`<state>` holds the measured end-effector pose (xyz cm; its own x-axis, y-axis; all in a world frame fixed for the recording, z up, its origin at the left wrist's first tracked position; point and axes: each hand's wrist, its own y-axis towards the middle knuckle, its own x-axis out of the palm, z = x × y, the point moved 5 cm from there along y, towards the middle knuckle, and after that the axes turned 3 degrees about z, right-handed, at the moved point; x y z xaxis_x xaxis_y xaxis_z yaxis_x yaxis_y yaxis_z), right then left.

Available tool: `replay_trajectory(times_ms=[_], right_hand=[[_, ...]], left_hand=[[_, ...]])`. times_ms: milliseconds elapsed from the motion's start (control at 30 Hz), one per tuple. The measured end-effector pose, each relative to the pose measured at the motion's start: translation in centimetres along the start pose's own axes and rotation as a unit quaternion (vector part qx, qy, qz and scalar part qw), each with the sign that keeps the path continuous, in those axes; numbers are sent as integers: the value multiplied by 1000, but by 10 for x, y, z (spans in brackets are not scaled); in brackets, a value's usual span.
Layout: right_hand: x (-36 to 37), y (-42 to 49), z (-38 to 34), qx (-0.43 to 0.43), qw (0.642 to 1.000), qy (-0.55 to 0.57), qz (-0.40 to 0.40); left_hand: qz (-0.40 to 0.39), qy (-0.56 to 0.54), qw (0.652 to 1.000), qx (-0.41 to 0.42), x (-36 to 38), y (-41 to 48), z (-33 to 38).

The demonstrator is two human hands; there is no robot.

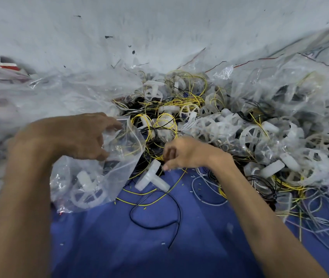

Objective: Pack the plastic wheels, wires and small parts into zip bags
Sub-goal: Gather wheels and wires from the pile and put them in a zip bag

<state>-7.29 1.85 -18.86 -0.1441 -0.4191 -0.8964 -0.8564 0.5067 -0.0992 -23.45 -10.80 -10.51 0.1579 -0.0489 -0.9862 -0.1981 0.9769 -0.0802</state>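
My left hand (79, 135) grips the mouth of a clear zip bag (99, 177) and holds it open; a white plastic wheel (87, 189) and some wire lie inside it. My right hand (183, 153) hovers just right of the bag with fingers curled, pinching at yellow wires (157, 155). A white wheel with an axle stub (151, 177) lies on the blue cloth (159, 247) right below that hand. A black wire (159, 217) and a yellow wire (139, 201) loop on the cloth in front.
A big heap of white wheels, yellow and black wires (239, 133) fills the middle and right. Filled clear bags (290, 87) pile at the back right, loose plastic sheeting (49, 93) at the left. White wires (320, 217) trail at the right edge.
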Motion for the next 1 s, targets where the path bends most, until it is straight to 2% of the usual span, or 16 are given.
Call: replay_trajectory(times_ms=[67, 100, 233, 400, 633, 767, 800, 867, 933, 1000], right_hand=[[-7, 2, 10, -17, 997, -30, 66], [-5, 3, 13, -29, 996, -37, 71], [10, 6, 19, -60, 997, -3, 48], [-3, 5, 40, -10, 998, 29, 56], [-7, 2, 33, 8, 999, 35, 26], [-21, -5, 0, -47, 995, 1, 87], [-20, -7, -6, -46, 997, 8, 69], [-5, -11, -15, -7, 1000, 0, -29], [18, -11, -20, 21, 993, -55, -106], [31, -6, -26, 7, 990, -96, -106]], left_hand=[[6, -11, 1000, -5, 0, 0, -3], [9, -17, 1000, -7, 0, 1, -4], [1, -23, 1000, -15, 1, 3, -9], [-7, -14, 1000, -22, 0, 3, -16], [-2, -10, 1000, -22, 0, 3, -13], [-3, -9, 1000, -19, 0, 4, -10], [-4, -9, 1000, -19, 0, 5, -10], [-6, -8, 1000, -22, 1, 6, -11], [-6, -8, 1000, -23, 1, 6, -12], [-5, -8, 1000, -22, 2, 6, -12]])
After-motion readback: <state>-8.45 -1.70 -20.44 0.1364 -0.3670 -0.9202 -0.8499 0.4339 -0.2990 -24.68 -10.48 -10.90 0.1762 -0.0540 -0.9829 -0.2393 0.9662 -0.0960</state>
